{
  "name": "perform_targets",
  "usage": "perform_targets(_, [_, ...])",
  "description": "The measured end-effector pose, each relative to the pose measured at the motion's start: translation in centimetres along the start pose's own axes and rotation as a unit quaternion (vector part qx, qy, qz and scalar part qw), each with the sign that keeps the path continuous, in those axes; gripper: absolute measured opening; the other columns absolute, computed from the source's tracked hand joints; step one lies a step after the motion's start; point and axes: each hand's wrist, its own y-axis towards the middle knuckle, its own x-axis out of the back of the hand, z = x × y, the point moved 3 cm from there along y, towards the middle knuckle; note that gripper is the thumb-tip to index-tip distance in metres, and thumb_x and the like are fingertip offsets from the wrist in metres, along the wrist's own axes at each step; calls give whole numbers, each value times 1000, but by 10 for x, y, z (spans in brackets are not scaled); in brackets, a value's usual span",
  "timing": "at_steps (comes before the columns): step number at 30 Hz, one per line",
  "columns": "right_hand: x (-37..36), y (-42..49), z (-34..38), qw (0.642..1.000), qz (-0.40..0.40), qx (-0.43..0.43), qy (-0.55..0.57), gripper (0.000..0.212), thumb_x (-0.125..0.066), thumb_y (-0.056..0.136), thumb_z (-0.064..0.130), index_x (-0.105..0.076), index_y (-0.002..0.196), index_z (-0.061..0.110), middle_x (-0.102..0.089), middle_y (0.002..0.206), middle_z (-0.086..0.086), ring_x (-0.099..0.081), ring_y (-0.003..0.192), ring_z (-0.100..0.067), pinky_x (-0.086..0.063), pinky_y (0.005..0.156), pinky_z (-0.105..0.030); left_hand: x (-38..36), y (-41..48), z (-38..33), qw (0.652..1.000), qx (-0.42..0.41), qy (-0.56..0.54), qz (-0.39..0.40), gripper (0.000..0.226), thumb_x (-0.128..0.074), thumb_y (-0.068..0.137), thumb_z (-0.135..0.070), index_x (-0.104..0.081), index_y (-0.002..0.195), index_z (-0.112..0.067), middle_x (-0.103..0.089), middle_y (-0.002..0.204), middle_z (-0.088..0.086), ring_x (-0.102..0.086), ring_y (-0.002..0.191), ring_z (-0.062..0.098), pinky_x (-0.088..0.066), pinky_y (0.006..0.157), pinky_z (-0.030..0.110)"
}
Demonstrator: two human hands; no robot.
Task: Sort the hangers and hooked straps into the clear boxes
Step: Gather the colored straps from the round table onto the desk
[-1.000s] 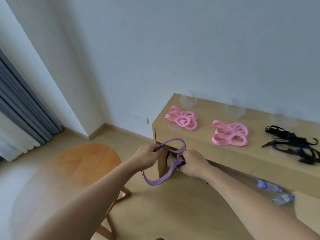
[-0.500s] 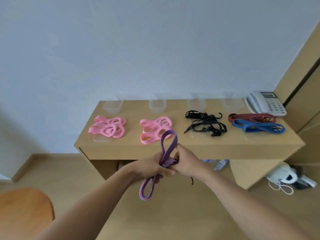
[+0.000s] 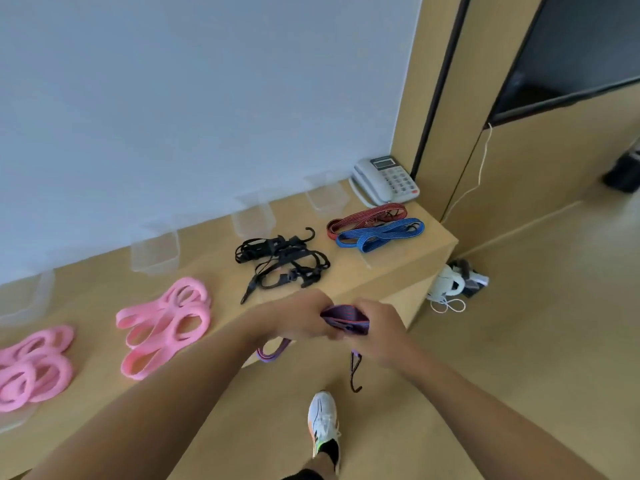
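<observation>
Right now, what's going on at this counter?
A person stands at the wooden counter, bunching a purple hooked strap between the left hand and the right hand. One hook dangles below the right hand. Two piles of pink hangers, a tangle of black straps, a red strap and a blue strap lie on the counter. Nothing shows inside the clear boxes along the wall.

Both bare arms reach forward, hands close together.
Left hand (image 3: 299, 322) and right hand (image 3: 379, 332) curl their fingers round a folded purple woven strap (image 3: 346, 318).
</observation>
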Motion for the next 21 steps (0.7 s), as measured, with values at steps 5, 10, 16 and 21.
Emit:
perform_targets(5, [44, 53, -50, 994, 22, -89, 56, 20, -64, 78, 17, -62, 97, 24, -63, 72, 7, -54, 57, -5, -43, 54, -20, 46, 89, -7, 997, -62, -21, -44, 31, -83, 82, -36, -65, 102, -19, -65, 88, -4, -58, 79, 14, -45, 70, 32])
perform_targets(10, [94, 135, -83, 989, 48, -103, -92, 12, -62, 87, 19, -54, 96, 22, -60, 82, 4, -56, 75, -22, -43, 62, -34, 80, 162, 15, 992, -85, -33, -90, 68, -85, 79, -45, -57, 138, -29, -65, 129, -5, -58, 119, 18, -47, 101, 36])
perform_targets(16, [138, 211, -88, 973, 50, -24, -225, 24, -59, 85, 16, -37, 86, 24, -52, 80, 1, -49, 74, -27, -38, 60, -41, 109, 197, 46, 956, 1, -143, -255, 82, -80, 82, -56, -47, 152, -28, -58, 143, -7, -50, 134, 14, -40, 112, 34])
perform_targets(21, [149, 261, -98, 949, 65, 26, -308, 23, -59, 85, 8, -40, 93, 21, -58, 90, -5, -57, 78, -29, -37, 58, -36, 121, 192, 47, 916, 53, -167, -362, 62, -72, 90, -55, -59, 143, -26, -65, 136, -8, -60, 116, 9, -41, 91, 16])
